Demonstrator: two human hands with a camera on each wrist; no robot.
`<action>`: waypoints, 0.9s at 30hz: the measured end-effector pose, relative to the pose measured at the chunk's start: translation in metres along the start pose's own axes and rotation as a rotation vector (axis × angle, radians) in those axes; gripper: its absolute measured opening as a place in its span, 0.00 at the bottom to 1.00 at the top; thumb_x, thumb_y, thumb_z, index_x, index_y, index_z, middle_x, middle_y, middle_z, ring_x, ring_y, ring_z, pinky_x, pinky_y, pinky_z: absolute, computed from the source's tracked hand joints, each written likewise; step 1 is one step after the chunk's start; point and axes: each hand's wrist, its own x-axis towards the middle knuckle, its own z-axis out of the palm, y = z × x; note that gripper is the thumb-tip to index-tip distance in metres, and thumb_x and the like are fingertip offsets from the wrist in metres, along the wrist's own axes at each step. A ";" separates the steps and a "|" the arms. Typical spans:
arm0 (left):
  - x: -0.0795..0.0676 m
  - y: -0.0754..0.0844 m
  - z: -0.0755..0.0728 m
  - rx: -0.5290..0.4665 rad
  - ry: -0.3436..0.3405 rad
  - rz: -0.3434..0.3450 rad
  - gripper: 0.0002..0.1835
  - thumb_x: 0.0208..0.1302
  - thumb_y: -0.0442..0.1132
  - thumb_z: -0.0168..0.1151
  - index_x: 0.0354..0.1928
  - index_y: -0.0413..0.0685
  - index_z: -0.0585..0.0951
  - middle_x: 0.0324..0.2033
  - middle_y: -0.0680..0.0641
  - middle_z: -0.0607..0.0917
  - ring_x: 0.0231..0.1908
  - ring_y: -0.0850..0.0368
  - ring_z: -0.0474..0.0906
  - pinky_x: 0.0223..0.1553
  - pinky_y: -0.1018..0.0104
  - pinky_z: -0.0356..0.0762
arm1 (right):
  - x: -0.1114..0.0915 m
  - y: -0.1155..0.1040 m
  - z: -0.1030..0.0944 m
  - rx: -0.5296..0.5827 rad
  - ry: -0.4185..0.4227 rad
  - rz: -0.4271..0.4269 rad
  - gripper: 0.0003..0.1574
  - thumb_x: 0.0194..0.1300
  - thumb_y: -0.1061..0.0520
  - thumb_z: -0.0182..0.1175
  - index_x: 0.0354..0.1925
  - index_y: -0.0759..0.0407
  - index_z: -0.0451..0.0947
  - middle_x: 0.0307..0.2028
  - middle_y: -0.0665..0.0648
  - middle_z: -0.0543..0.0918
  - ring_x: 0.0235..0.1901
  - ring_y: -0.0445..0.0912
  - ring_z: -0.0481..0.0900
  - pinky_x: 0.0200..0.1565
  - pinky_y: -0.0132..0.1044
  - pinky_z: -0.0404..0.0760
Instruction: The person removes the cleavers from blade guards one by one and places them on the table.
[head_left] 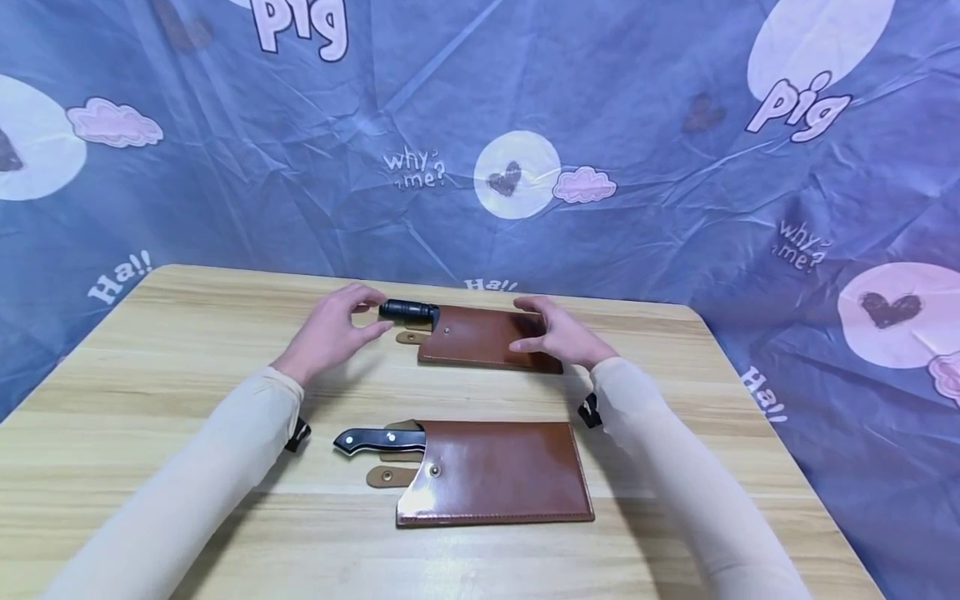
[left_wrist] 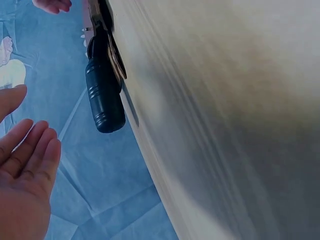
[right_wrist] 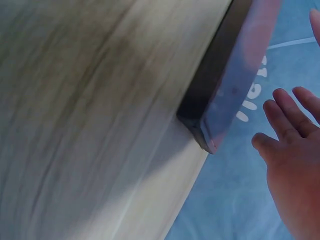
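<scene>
Toward the back of the table lies a knife in a brown leather sheath (head_left: 480,337), its ribbed black handle (head_left: 408,311) sticking out to the left. My left hand (head_left: 330,332) is beside the handle's end, fingers spread; in the left wrist view that hand (left_wrist: 27,175) is apart from the handle (left_wrist: 105,97). Over the sheath's right part hovers my right hand (head_left: 562,333), thumb and fingers apart. The right wrist view shows that hand (right_wrist: 295,160) holding nothing, near the sheath's corner (right_wrist: 210,135).
Nearer the front lies a second brown sheath (head_left: 502,471) with a riveted black knife handle (head_left: 378,440) and a snap strap (head_left: 392,477) at its left. Both sheaths lie on a wooden table (head_left: 300,517). A blue printed cloth (head_left: 637,225) hangs behind.
</scene>
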 end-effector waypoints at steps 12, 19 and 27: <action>0.032 -0.012 0.009 0.020 -0.103 -0.029 0.22 0.53 0.42 0.66 0.49 0.42 0.76 0.45 0.47 0.77 0.48 0.47 0.71 0.52 0.54 0.64 | 0.018 0.003 0.006 -0.187 -0.107 0.051 0.63 0.39 0.36 0.70 0.65 0.59 0.53 0.63 0.57 0.56 0.63 0.49 0.50 0.61 0.42 0.50; 0.043 -0.019 0.016 0.066 -0.185 -0.075 0.25 0.53 0.42 0.66 0.53 0.42 0.74 0.50 0.45 0.75 0.52 0.45 0.68 0.55 0.52 0.60 | 0.021 0.003 0.009 -0.248 -0.137 0.057 0.68 0.34 0.29 0.67 0.66 0.59 0.53 0.64 0.58 0.55 0.63 0.51 0.48 0.61 0.45 0.49; 0.052 -0.023 0.019 0.072 -0.259 -0.153 0.27 0.52 0.41 0.66 0.55 0.41 0.72 0.53 0.41 0.73 0.54 0.43 0.65 0.57 0.51 0.57 | 0.024 0.000 0.013 -0.288 -0.192 0.063 0.71 0.32 0.30 0.69 0.66 0.60 0.50 0.64 0.61 0.51 0.63 0.51 0.47 0.59 0.48 0.53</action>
